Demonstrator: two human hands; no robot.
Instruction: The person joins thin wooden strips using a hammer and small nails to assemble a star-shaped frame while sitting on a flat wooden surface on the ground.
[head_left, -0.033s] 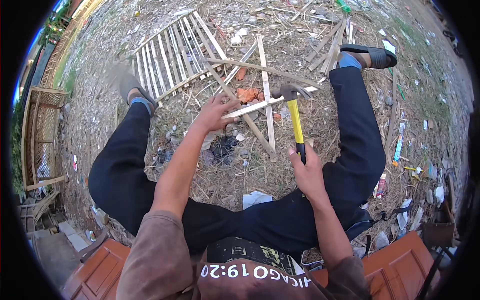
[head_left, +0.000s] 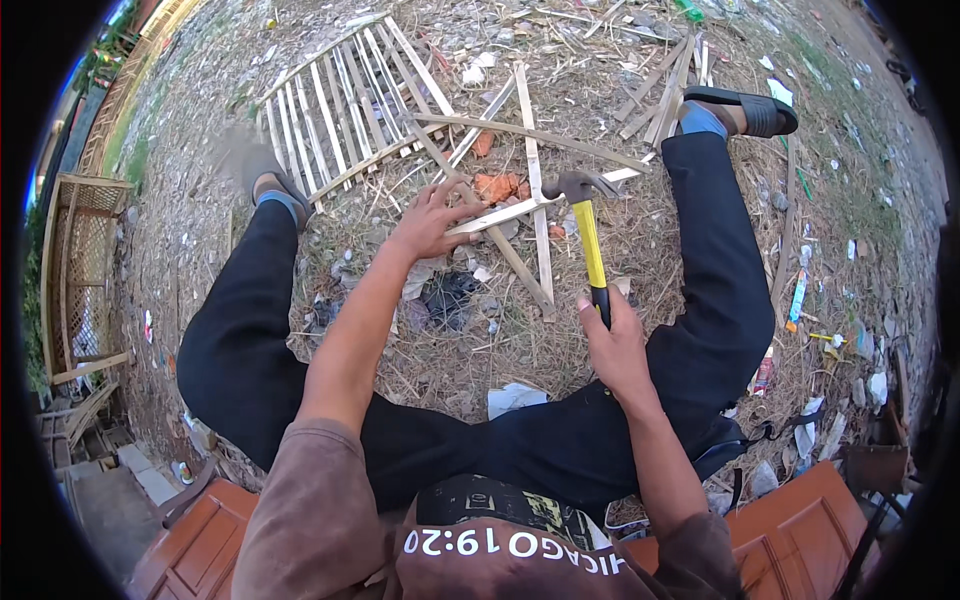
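Observation:
My left hand (head_left: 436, 222) grips the near end of a pale wooden slat (head_left: 508, 216), its fingers spread over the wood where a darker strip (head_left: 518, 266) crosses. In my right hand (head_left: 613, 343) is a claw hammer (head_left: 591, 245) with a yellow and black handle, held near its lower end. The hammer's striking face is close to the spot where the pale slat meets an upright strip (head_left: 531, 130); whether they touch I cannot tell. Another long strip (head_left: 535, 132) slants across the far side of these pieces. Any nail at the crossing is too small to make out.
Past my left hand lies a slatted wooden frame (head_left: 345, 110). Loose boards (head_left: 664, 95) are piled near my right foot. Orange brick pieces (head_left: 497, 187) and black plastic (head_left: 450, 300) litter the dry ground. A lattice panel (head_left: 85, 270) stands at the far left. Brown panelled wood (head_left: 800, 530) is behind me.
The hammer head is slightly lower and closer to the slat crossing. My left hand stays at the slat's end, and the view has shifted a little.

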